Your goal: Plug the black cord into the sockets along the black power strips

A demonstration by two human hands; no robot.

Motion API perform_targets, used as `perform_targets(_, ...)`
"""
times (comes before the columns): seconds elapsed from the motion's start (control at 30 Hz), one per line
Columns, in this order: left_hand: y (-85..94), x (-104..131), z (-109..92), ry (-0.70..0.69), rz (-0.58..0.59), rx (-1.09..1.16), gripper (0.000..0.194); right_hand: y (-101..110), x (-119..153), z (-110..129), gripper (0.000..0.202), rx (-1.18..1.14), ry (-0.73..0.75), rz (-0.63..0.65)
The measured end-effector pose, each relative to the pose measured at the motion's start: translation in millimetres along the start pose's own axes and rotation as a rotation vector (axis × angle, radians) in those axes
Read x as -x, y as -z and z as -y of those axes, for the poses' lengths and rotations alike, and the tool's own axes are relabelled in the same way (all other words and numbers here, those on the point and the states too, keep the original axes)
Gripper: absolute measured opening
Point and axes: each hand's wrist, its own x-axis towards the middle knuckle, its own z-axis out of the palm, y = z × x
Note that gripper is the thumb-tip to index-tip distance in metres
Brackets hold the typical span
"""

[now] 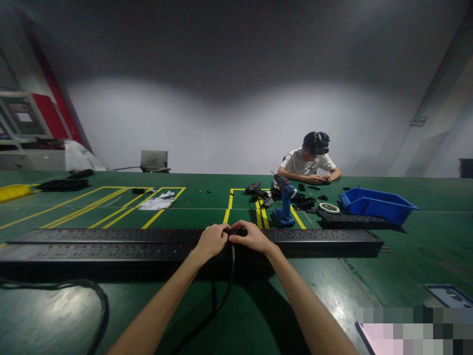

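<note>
Two long black power strips [162, 252] lie side by side across the green table, with rows of sockets and small red lights or switches on top. Above their middle, my left hand [213, 240] and my right hand [253, 237] meet, fingers pinched together around the end of a black power cable [232, 268]. A dark, stubby piece at that end shows between the fingertips; its exact shape is mostly covered. From there the cable drops over the strips' near side and curves toward me.
A blue cordless drill [284, 202] stands beyond the strips, near a second drill [254, 189] and a tape roll [328, 208]. Right of them are a blue bin [377, 204] and a shorter power strip [351, 220]. Papers [158, 201] lie left. A co-worker [308, 165] sits opposite.
</note>
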Motion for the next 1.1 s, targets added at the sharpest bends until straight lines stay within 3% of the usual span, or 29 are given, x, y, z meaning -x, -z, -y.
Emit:
perform_targets(0.2,0.4,0.2,-1.7,-0.004,-0.012,-0.017,0.03,2.6,1.2,-3.9,0.035,0.006,0.003,0.04)
perform_targets(0.4,2.0,0.8,-2.6,0.004,-0.011,-0.031,0.03,0.7,2.6,-2.9,0.059,0.145,0.046,0.031)
perform_targets(0.73,-1.7,-0.4,-0.2,0.012,0.009,-0.03,0.031,-4.1,2.8,0.5,0.038,0.266,0.074,-0.028)
perform_targets(0.93,0.0,-0.4,-2.1,0.023,0.005,-0.036,0.031,0.9,1.0,-0.6,0.043,0.176,0.029,0.029)
perform_targets(1.1,2.3,0.2,-3.8,0.022,0.011,-0.023,0.032,2.6,-1.9,-1.4,0.028,0.051,-0.024,0.041)
